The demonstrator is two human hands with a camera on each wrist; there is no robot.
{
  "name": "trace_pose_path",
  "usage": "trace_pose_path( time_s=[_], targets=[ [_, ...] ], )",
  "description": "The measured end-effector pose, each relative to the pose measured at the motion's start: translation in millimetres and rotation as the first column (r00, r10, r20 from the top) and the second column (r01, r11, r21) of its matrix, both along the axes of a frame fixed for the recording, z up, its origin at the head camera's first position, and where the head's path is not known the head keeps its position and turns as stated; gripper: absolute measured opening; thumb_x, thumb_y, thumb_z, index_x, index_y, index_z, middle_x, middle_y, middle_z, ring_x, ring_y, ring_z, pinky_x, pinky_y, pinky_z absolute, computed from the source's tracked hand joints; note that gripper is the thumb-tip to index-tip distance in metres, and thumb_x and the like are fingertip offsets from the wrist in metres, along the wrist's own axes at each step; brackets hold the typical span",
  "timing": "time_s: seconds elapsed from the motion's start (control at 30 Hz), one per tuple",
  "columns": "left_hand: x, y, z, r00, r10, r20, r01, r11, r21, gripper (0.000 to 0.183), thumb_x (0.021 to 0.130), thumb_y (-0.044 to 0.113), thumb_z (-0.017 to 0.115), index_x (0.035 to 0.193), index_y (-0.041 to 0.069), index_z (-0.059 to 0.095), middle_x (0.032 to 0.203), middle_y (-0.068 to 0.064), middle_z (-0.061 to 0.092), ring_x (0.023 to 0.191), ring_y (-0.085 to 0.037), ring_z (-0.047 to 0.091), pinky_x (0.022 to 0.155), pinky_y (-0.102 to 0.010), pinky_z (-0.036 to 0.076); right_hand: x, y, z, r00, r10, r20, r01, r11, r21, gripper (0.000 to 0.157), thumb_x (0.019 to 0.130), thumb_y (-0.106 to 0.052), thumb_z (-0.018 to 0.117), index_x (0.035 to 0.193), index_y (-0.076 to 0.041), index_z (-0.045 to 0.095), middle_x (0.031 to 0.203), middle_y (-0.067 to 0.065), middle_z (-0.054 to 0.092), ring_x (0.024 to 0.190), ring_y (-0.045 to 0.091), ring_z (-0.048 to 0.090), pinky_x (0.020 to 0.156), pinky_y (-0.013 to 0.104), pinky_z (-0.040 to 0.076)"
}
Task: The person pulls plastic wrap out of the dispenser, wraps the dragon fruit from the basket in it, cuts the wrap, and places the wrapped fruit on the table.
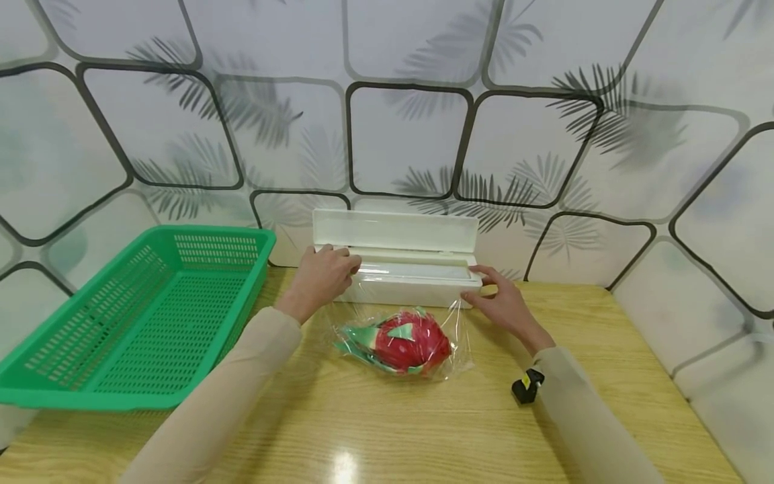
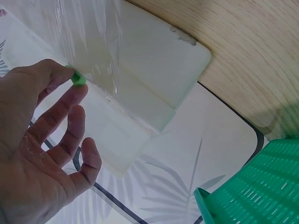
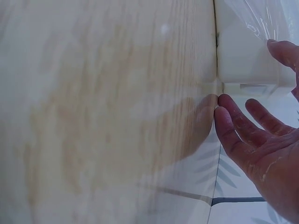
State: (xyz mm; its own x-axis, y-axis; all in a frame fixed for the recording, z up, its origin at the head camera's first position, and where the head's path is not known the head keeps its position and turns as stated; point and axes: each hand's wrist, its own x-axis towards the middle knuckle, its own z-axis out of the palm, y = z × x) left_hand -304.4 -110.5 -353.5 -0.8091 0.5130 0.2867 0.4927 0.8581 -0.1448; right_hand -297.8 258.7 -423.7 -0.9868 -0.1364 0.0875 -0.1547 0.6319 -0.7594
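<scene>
A white cling film dispenser [image 1: 399,290] stands at the back of the table with its lid [image 1: 396,230] raised. Clear cling film [image 1: 456,336] runs from its front down over a red dragon fruit [image 1: 417,339] with green scales. At the dispenser's left part, my left hand [image 1: 323,275] pinches a small green slide cutter [image 2: 78,78] between thumb and forefinger, the other fingers loosely bent. My right hand [image 1: 500,302] holds the dispenser's right end, its thumb [image 3: 282,52] on the film at the front and its forefinger over the top edge.
A green plastic basket [image 1: 242,309] with slotted sides stands on the left of the wooden table [image 1: 387,430]. A patterned wall [image 1: 411,141] rises right behind the dispenser. A small black device [image 1: 527,386] is fixed at the right wrist.
</scene>
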Motion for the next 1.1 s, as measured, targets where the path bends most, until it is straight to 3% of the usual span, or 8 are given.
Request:
trace_pose_path(
  time_s=[0.57,1.1],
  targets=[
    [3.9,-1.7,-0.1,0.998,0.035,-0.048,-0.036,0.999,-0.010,0.004,0.095,0.018,0.070,0.097,0.022,0.069,0.093,0.001,0.072,0.084,-0.028,0.068,0.073,-0.050,0.055,-0.8,0.7,-1.9,1.000,0.000,0.006,0.000,1.000,-0.005,0.064,0.096,-0.036,0.072,0.151,-0.020,0.046,0.142,0.034,0.050,0.111,0.051,0.069,0.084,0.050,0.061],
    [4.4,-5.5,1.2,0.998,0.045,-0.044,-0.046,0.999,-0.027,0.004,0.097,0.023,0.070,0.101,0.022,0.069,0.094,0.001,0.072,0.084,-0.029,0.068,0.071,-0.048,0.054,-1.5,0.2,0.5,1.000,-0.007,0.010,0.007,1.000,-0.005,0.063,0.096,-0.034,0.073,0.151,-0.021,0.046,0.140,0.032,0.051,0.110,0.049,0.069,0.084,0.050,0.061]
  ],
)
